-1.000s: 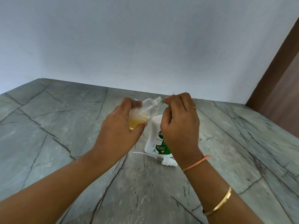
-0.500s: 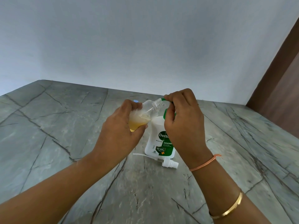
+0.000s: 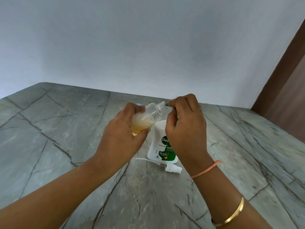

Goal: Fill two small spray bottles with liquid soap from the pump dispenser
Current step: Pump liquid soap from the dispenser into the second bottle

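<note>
Over a grey veined table (image 3: 66, 129), a person's left hand (image 3: 122, 129) gripped a clear bottle (image 3: 152, 111), tilted with its open mouth toward the right. The right hand (image 3: 184, 126) curled over the top of the white dispenser (image 3: 158, 131) and pinched its green nozzle (image 3: 166, 104) right at that mouth. Amber soap (image 3: 140, 127), topped with froth, pooled in the low end of the bottle, filling well under half. Across the previous second the arrangement barely altered: both hands kept their holds, the right one shifting only slightly at the neck, and the soap level looked much the same. That suggested the first fill was partway through, with a good many pump strokes left. A white spray cap (image 3: 173, 169), dip tube attached, lay on the table just in front of the dispenser, probably waiting to be screwed back on. No second bottle was in sight; a small blue spot (image 3: 139, 104) behind the left hand's fingers was too hidden to identify. The likely risk was soap missing the narrow mouth if the nozzle slipped.
</note>
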The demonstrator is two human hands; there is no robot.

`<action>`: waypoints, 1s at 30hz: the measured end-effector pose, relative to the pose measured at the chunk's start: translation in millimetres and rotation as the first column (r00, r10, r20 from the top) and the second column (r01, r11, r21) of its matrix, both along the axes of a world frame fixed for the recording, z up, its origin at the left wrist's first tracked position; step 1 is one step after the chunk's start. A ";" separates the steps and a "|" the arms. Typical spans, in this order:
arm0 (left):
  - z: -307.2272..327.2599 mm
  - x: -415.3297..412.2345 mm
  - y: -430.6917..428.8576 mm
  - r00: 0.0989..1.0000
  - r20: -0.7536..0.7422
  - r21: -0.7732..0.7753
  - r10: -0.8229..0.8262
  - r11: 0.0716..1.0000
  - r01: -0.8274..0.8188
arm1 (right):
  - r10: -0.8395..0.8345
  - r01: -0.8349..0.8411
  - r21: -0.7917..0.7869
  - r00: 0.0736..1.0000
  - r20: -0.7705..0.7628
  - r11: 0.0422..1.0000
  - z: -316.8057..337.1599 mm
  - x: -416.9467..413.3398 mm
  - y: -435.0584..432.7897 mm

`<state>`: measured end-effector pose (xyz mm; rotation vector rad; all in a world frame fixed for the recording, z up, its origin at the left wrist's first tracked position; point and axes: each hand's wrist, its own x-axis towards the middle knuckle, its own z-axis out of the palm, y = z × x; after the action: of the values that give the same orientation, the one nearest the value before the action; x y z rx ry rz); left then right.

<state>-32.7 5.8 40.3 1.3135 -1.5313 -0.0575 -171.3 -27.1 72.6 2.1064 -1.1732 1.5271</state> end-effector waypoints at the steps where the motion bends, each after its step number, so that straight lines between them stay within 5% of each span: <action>1: 0.1 0.0 -0.1 1.000 0.004 0.000 0.004 1.000 -0.004 | 0.005 -0.004 0.008 1.000 -0.011 1.000 2.9 -1.3 0.5; 14: 3.7 -1.6 2.6 1.000 -0.019 0.015 -0.008 1.000 0.008 | -0.016 0.018 -0.111 1.000 0.024 0.994 -14.7 3.6 -6.2; 30: 5.9 -3.6 3.7 0.999 -0.052 0.049 0.005 0.999 -0.002 | -0.008 0.008 -0.021 1.000 -0.024 1.000 2.7 -1.2 -1.2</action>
<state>-36.3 9.5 46.2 1.3433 -1.4920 -0.1271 -172.5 -28.3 75.4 2.0987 -1.1515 1.4998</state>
